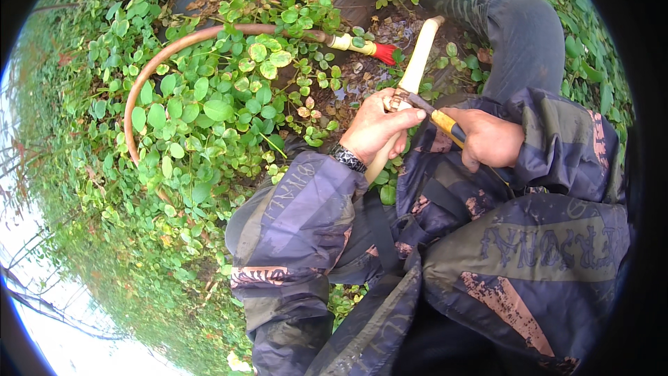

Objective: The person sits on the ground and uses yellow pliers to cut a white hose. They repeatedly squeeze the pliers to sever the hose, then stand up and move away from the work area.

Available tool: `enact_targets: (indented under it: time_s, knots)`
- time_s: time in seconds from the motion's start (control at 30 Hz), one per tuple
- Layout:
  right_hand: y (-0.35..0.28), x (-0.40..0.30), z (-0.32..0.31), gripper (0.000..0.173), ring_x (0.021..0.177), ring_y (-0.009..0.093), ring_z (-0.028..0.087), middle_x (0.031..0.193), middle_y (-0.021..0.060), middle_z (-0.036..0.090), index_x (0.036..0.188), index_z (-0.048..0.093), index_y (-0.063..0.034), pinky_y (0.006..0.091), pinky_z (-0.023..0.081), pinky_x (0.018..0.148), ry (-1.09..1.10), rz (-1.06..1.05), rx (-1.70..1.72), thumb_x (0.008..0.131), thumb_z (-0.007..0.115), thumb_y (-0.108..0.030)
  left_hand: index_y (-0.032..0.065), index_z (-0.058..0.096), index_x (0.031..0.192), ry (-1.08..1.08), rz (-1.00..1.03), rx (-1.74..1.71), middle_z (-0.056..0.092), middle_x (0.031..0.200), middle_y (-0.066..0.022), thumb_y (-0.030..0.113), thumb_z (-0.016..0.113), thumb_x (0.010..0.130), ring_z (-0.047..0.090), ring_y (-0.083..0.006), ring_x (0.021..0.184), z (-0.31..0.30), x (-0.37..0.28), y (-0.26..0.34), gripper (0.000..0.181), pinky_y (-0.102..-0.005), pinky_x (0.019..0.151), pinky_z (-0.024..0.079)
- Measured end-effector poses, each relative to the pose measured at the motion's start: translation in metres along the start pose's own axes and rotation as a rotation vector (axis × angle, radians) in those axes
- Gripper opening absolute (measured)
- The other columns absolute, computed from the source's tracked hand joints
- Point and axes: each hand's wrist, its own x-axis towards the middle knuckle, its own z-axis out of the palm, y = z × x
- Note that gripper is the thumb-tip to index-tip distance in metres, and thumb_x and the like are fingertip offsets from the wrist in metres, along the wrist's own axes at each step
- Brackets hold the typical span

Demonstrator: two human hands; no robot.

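My left hand [377, 124] is wrapped around a pale yellow tube [420, 55], thumb on top. The tube slants from beneath my palm up to a brownish far end. Around the tube at my fingers sits a small rusty-brown band or wire [396, 100]; its exact form is hard to make out. My right hand [490, 137] grips the yellow-and-black handle of a metal hand tool [448, 126], likely pliers or pincers. Its dark metal head meets the tube beside my left thumb. My right fingers hide part of the handle.
A curved brown hose [156, 57] lies over low leafy plants [209, 109], ending in a pale yellow fitting [350, 43] with a red tip [385, 54]. Wet leaf litter [360, 70] lies beyond my hands. My bent knee [527, 36] rises at the right.
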Motion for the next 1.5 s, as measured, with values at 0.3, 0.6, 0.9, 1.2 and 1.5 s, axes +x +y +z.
enact_targets:
  time_s: [0.3,0.6,0.9,1.2,1.5]
  knots:
    - [0.012,0.004,0.0,0.071,0.095,0.025,0.067,0.098,0.0167,0.07,0.131,0.056,0.0059,0.0372,0.053,0.077,-0.026,-0.042,0.057,0.06,0.064,0.008,0.003,0.055,0.108,0.025,0.014,0.033,0.057,0.067,0.0007,0.02,0.082,0.09,0.053,-0.0107,0.042,0.004,-0.001,-0.004,0.037,-0.0262,0.037,0.04]
    - [0.021,0.003,0.02,0.048,0.097,0.048,0.066,0.095,0.03,0.067,0.117,0.058,0.0062,0.0474,0.051,0.084,0.233,-0.216,-0.285,0.069,0.059,0.005,0.0002,0.059,0.103,0.059,0.065,0.045,0.059,0.065,-0.0019,0.02,0.082,0.09,0.054,-0.011,0.042,0.011,0.0,-0.012,0.033,-0.0272,0.036,0.04]
    - [-0.001,0.016,0.004,0.06,0.092,0.034,0.066,0.097,0.0203,0.067,0.118,0.059,0.0044,0.0422,0.051,0.08,0.026,-0.012,-0.141,0.059,0.065,0.003,0.0043,0.06,0.098,0.026,0.006,0.077,0.058,0.064,0.0004,0.02,0.08,0.091,0.055,-0.0112,0.041,-0.004,0.001,0.001,0.027,-0.0271,0.036,0.041]
    - [0.048,0.012,-0.003,0.066,0.088,0.023,0.063,0.095,0.0089,0.061,0.126,0.054,0.0027,0.0366,0.053,0.076,0.183,-0.096,0.528,0.061,0.063,0.007,-0.0018,0.052,0.118,0.382,0.033,0.534,0.062,0.074,-0.0038,0.036,0.084,0.085,0.057,-0.0108,0.044,-0.06,0.012,0.034,0.06,-0.0283,0.038,0.047]
    - [0.06,-0.009,0.018,0.07,0.09,0.024,0.067,0.101,0.0112,0.065,0.133,0.053,0.0023,0.0349,0.056,0.079,0.324,-0.2,0.558,0.063,0.063,0.01,-0.0039,0.038,0.141,0.391,0.06,0.616,0.067,0.086,-0.0091,0.036,0.086,0.087,0.059,-0.0124,0.047,-0.046,0.01,0.01,0.083,-0.0283,0.04,0.049]
